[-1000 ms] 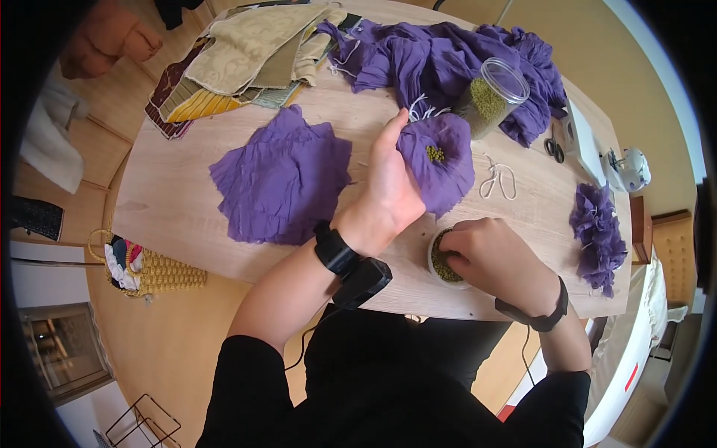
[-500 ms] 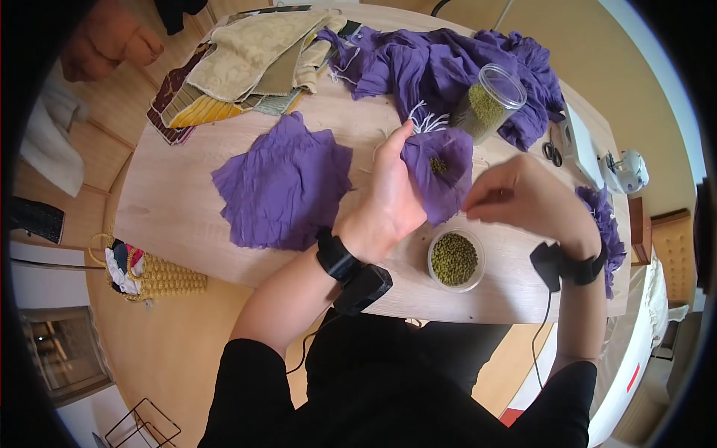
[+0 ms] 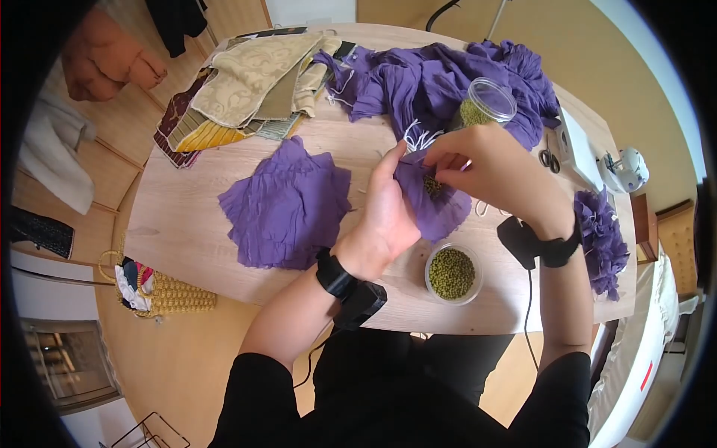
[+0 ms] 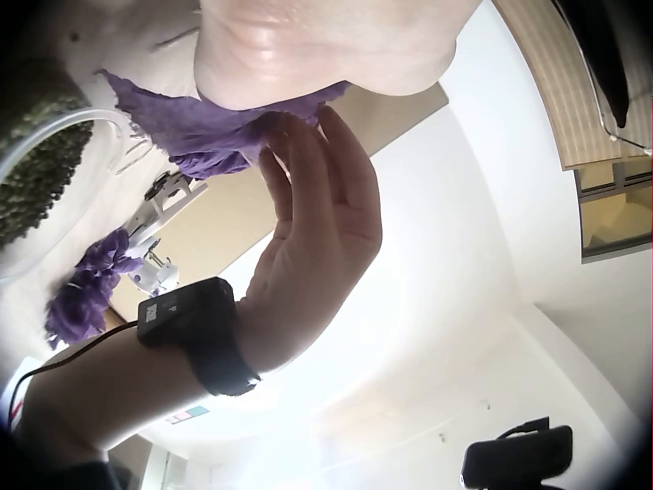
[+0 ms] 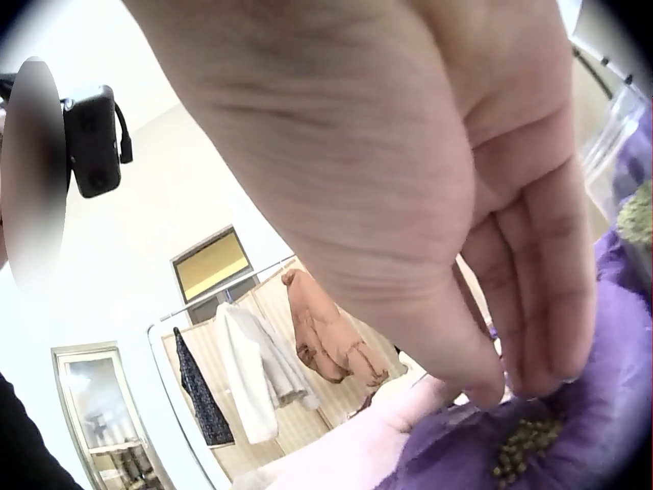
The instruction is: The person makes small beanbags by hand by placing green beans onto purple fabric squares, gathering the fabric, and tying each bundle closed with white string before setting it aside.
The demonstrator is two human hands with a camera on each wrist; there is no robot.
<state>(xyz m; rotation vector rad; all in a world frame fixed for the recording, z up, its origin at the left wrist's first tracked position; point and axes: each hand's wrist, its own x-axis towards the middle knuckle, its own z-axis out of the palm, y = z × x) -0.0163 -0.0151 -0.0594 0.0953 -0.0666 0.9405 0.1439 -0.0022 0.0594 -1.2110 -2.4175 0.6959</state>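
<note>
My left hand (image 3: 381,228) holds a thin purple cloth piece (image 3: 441,216), sagging in its cupped palm, the thumb standing up beside it. Small green beans (image 3: 432,187) lie in the hollow, showing as a small cluster of beans (image 5: 528,449) in the right wrist view. My right hand (image 3: 485,172) reaches over the cloth from the right, its fingertips (image 5: 536,388) bent down and right at the cloth behind the beans. I cannot tell whether they pinch anything. Below stands a round clear tub (image 3: 453,295) of the same green beans.
A stack of purple cloth pieces (image 3: 287,209) lies at left. Patterned fabric samples (image 3: 243,86) and a heap of purple cloth (image 3: 418,75) fill the back, with a clear jar (image 3: 493,101) of beans. Scissors (image 3: 550,153), a small sewing machine (image 3: 624,170) and ruffled purple fabric (image 3: 601,243) stand right.
My right hand has come out of the bean tub, lifted right, then moved left over the cloth to the beans. My left hand keeps holding the cloth.
</note>
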